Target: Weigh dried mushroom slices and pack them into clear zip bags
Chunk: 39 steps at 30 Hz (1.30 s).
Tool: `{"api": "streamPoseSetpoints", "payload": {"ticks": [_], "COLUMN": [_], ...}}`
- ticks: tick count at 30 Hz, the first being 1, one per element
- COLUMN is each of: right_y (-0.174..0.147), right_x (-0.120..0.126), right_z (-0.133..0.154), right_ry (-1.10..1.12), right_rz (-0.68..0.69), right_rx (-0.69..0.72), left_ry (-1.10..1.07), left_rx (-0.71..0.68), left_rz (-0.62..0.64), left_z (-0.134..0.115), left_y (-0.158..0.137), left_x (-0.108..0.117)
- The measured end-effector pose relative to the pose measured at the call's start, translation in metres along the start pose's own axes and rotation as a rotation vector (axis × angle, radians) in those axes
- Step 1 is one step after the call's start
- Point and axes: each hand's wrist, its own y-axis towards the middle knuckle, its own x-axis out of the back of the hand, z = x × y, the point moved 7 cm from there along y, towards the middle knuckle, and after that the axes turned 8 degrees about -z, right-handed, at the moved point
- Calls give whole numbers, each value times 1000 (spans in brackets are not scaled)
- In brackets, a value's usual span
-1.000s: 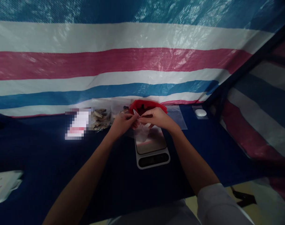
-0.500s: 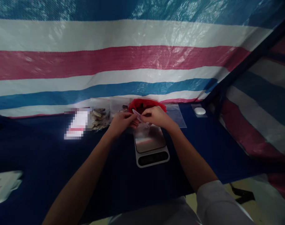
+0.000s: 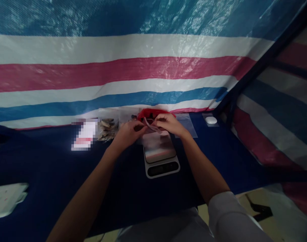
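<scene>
Over the back of a white kitchen scale (image 3: 160, 151), my left hand (image 3: 130, 133) and my right hand (image 3: 170, 123) pinch the two sides of a clear zip bag (image 3: 153, 127). Its mouth is parted between my fingers, and the lower part of the bag is hard to make out. Just behind my hands lies a red bag (image 3: 157, 112), its contents mostly hidden. Left of my left hand stands a clear bag of dried brown pieces (image 3: 107, 129). Another clear bag (image 3: 125, 116) beside it is partly covered by that hand.
A flat empty-looking clear bag (image 3: 187, 125) lies right of my right hand. Farther right, a white rounded object (image 3: 211, 120) rests on a small clear bag. A blurred-out bright item (image 3: 85, 134) and a white power strip (image 3: 8, 200) are on the left. Striped sheeting (image 3: 118, 74) rises behind the dark blue table (image 3: 54, 174).
The mouth of the clear zip bag, nearly closed before, has been pulled apart into a loop. My hands stay over the scale, and the view has shifted slightly.
</scene>
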Motion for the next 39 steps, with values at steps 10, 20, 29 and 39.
{"api": "streamPoseSetpoints", "payload": {"ticks": [10, 20, 29, 39], "right_y": [-14, -18, -22, -8], "right_x": [-15, -18, -16, -19], "right_z": [-11, -8, -2, 1], "right_ry": [24, -193, -272, -324], "right_rz": [65, 53, 82, 107], "right_rx": [-33, 149, 130, 131], "left_ry": [-335, -721, -717, -533], "left_rx": [352, 595, 569, 384], "left_rz": [-40, 35, 34, 66], "left_z": [10, 23, 26, 13], "left_y": [-23, -36, -35, -31], "left_x": [-17, -40, -42, -29]}}
